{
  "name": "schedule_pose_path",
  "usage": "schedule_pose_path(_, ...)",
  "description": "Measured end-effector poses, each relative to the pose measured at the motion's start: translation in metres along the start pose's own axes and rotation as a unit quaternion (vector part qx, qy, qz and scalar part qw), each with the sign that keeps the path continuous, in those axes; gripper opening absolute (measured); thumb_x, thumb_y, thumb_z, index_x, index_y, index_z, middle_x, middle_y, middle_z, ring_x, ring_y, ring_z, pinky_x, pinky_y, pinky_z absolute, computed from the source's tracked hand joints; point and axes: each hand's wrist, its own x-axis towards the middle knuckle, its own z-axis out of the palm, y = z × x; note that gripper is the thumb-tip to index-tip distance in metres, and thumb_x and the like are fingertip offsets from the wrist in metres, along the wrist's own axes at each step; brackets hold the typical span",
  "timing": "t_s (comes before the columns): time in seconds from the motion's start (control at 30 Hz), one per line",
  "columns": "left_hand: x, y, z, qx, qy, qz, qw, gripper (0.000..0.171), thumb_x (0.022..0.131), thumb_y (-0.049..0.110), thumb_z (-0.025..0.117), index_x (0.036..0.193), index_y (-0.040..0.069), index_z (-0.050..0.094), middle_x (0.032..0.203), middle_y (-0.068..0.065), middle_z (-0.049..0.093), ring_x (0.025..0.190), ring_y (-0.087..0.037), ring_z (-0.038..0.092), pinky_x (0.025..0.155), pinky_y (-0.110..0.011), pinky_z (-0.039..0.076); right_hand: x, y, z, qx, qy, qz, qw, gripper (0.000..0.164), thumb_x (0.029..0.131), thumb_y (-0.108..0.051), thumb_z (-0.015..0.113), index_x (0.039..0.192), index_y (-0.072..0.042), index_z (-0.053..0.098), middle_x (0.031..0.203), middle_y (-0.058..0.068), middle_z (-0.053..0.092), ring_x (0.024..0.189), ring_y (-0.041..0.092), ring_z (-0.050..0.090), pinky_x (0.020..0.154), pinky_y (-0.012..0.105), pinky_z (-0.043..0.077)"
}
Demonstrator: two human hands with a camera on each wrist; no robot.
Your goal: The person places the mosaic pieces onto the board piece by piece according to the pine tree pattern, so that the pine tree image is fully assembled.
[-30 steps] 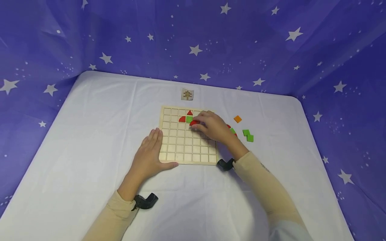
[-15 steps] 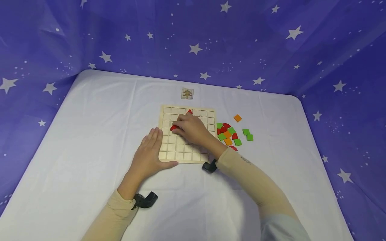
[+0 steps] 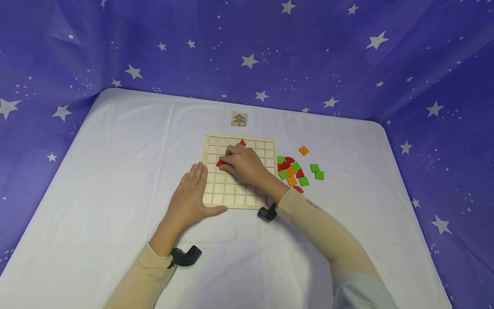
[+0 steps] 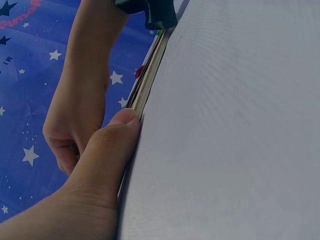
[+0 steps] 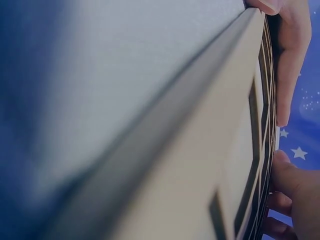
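Note:
My right hand point(image 3: 245, 165) reaches over a wooden grid board point(image 3: 240, 200) and pinches a red curved-edged tile point(image 3: 220, 163) between thumb and fingers, over a left-hand cell. Part of that tile is hidden by the fingertips. A red triangular tile point(image 3: 242, 142) sits in the top row, just beyond the hand. A sliver of another red tile point(image 3: 250, 149) shows behind the knuckles. My left hand point(image 3: 189, 191) lies with straight fingers along the board's left edge. In the left wrist view its thumb point(image 4: 107, 155) lies against the board's front edge.
Right of the board lies a loose cluster of red, green and orange tiles point(image 3: 290, 171). Two green tiles point(image 3: 319, 175) and one orange tile point(image 3: 303, 150) lie farther out. A small card point(image 3: 239, 119) with a tree pattern lies beyond the board on the white cloth point(image 3: 135, 171).
My right hand has moved left across the board with a red tile, uncovering the loose cluster and covering the green tile on the board. In the last half second it has barely moved. My left hand stays put.

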Motion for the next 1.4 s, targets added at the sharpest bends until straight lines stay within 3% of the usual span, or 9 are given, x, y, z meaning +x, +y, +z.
schedule_pose_path(0.3, -0.0005, -0.0015, 0.0011, 0.005, -0.001, 0.001, 1.0000, 0.134, 0.068, 0.086, 0.062, 0.158, -0.001, 0.012, 0.167, -0.017, 0.011, 0.156, -0.031, 0.009, 0.125, -0.050, 0.018, 0.0022, 0.0001, 0.0013, 0.023, 0.015, -0.010, 1.000, 0.033, 0.096, -0.036, 0.065, 0.122, -0.017, 0.073, 0.107, -0.001, 0.064, 0.090, 0.016, 0.052, 0.074, 0.028, 0.048)
schedule_pose_path(0.77, 0.0002, 0.0007, 0.0003, 0.000, -0.007, -0.002, 1.0000, 0.134, 0.068, 0.085, 0.063, 0.158, 0.000, 0.011, 0.167, -0.016, 0.008, 0.156, -0.030, 0.007, 0.126, -0.048, 0.015, 0.0053, 0.0005, 0.0032, 0.058, 0.017, 0.073, 0.996, 0.033, 0.092, -0.038, 0.070, 0.119, -0.020, 0.074, 0.110, -0.002, 0.065, 0.097, 0.016, 0.050, 0.080, 0.029, 0.046)
schedule_pose_path(1.27, -0.0005, 0.0004, 0.0012, -0.001, -0.004, -0.001, 1.0000, 0.134, 0.068, 0.084, 0.064, 0.158, -0.001, 0.012, 0.167, -0.017, 0.010, 0.156, -0.031, 0.008, 0.126, -0.048, 0.016, 0.0049, -0.0010, 0.0047, 0.080, 0.028, 0.107, 0.991, 0.032, 0.091, -0.036, 0.071, 0.120, -0.022, 0.074, 0.109, 0.000, 0.065, 0.098, 0.018, 0.050, 0.079, 0.030, 0.045)
schedule_pose_path(1.4, -0.0001, 0.0004, 0.0010, -0.003, -0.005, -0.002, 1.0000, 0.134, 0.068, 0.084, 0.065, 0.158, -0.001, 0.011, 0.167, -0.016, 0.010, 0.156, -0.031, 0.008, 0.126, -0.048, 0.015, 0.0062, 0.0015, 0.0051, 0.087, 0.028, 0.117, 0.989, 0.038, 0.089, -0.038, 0.074, 0.123, -0.021, 0.072, 0.111, -0.001, 0.066, 0.100, 0.018, 0.051, 0.082, 0.031, 0.046)
